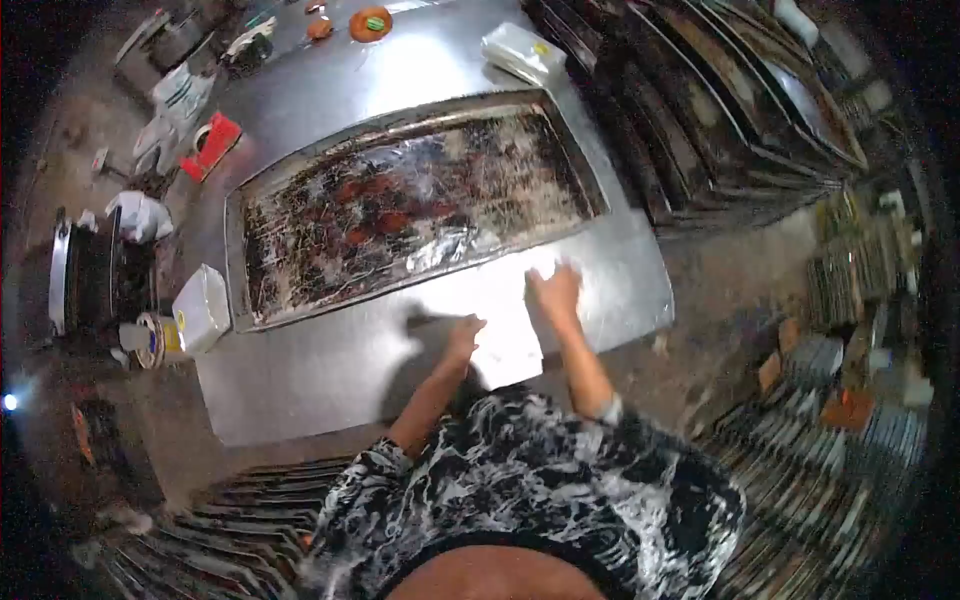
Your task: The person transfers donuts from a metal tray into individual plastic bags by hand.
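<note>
A bright white sheet lies at the near edge of the metal table, its outline partly lost in glare. My left hand is closed in a pinch at its left side. At the upper right of the sheet, my right hand has its fingers curled down onto it. Just beyond both hands is a large framed panel, its surface dark, stained and scraped. A crumpled shiny patch shows near the panel's front edge.
Wrapped white packs stand at the table's left and far right. A red object sits at the left edge, and an orange round item at the back. Stacked dark panels lean at right; slatted racks flank my body.
</note>
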Demonstrator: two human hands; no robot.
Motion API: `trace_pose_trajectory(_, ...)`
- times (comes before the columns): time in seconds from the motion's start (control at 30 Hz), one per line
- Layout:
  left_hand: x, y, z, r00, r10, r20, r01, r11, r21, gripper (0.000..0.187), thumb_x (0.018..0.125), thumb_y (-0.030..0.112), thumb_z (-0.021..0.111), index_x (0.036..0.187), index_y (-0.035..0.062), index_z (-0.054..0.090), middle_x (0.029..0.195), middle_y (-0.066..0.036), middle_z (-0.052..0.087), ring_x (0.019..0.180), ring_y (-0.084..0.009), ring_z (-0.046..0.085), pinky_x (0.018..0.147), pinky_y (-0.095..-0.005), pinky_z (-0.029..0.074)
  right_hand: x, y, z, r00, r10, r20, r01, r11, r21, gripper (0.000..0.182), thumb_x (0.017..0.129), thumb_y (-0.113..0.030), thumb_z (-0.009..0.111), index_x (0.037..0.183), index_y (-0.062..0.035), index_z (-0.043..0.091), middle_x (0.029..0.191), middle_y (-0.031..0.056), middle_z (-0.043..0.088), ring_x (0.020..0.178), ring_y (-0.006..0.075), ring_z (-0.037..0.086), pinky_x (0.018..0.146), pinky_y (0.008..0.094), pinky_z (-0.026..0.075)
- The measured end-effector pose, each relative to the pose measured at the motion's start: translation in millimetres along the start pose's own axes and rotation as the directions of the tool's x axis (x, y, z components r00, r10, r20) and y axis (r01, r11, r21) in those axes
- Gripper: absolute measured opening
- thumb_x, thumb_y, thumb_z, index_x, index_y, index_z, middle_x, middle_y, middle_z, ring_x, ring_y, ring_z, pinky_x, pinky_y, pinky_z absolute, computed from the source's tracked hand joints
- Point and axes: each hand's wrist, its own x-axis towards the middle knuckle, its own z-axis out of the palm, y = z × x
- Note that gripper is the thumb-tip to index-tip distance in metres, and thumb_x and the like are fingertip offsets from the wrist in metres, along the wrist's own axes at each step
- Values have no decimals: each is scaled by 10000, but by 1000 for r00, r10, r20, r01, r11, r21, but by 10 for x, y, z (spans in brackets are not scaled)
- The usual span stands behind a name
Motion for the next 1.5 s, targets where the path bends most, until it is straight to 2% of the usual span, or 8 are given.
trace_pose_trajectory(0.37,32,-187,-50,975,-160,-155,166,986,30,415,716,252,605,990,-42,498,853,-96,572,702,-188,530,613,-299,423,-538,-297,81,978,160,134,-109,939,-326,624,469,-295,793,955,20,561,922,223,573,858,348,560,761,373,441)
trace_pose_trajectory(0.5,-96,37,-346,975,-206,-78,188,962,-199,760,681,328,650,1252,-22,291,1077,-169,491,977,-231,460,783,-316,402,-469,-392,222,922,-81,379,3,979,203,475,592,-32,649,1012,117,485,904,207,575,802,291,571,710,351,450)
trace_pose_trajectory(0.63,-575,269,-925,857,35,-515,-145,974,-174,883,609,270,740,1285,13,235,1178,-180,412,1142,-248,356,920,-351,323,-584,-1292,359,503,-387,773,-300,760,576,391,621,67,584,1005,63,510,897,94,569,802,196,554,735,303,428)
trace_pose_trajectory(0.73,-586,258,-1282,863,299,-408,-477,747,-463,505,748,194,635,1168,30,409,914,-4,558,489,-21,474,392,-142,364,-483,-2142,457,92,-566,819,-100,813,573,413,615,18,632,1010,38,513,908,81,575,810,182,548,726,290,431)
trace_pose_trajectory(0.77,-1086,537,-1375,881,163,-444,-353,851,-389,471,796,133,571,1214,57,368,1069,-66,524,975,-163,515,762,-295,460,-720,-2479,487,-35,-582,812,53,811,583,428,612,-4,656,1015,28,513,936,82,573,846,167,537,735,271,427)
trace_pose_trajectory(0.83,-1141,-20,-1535,222,842,-492,-940,318,121,559,780,229,589,1241,51,330,1192,-113,451,1010,-170,493,771,-297,448,-983,-2987,646,-248,-797,551,487,390,782,468,638,-142,685,1039,-4,487,866,129,577,795,240,548,736,317,432)
trace_pose_trajectory(1.03,-2089,-247,-1186,20,196,-980,-919,389,59,391,718,181,636,1047,6,516,951,-41,552,863,-138,529,770,-298,433,-3037,-4257,-545,-531,-572,-625,97,-774,626,497,694,-354,638,1000,4,479,975,167,528,922,330,492,804,384,384)
trace_pose_trajectory(1.5,-2276,-1307,-186,-504,-313,-805,-856,308,415,321,712,93,588,1006,-24,531,896,-53,565,820,-144,524,744,-280,402,-6509,-5365,-1314,-869,-429,-244,201,-759,619,490,814,-446,387,846,-12,611,803,170,609,739,309,579,726,426,412)
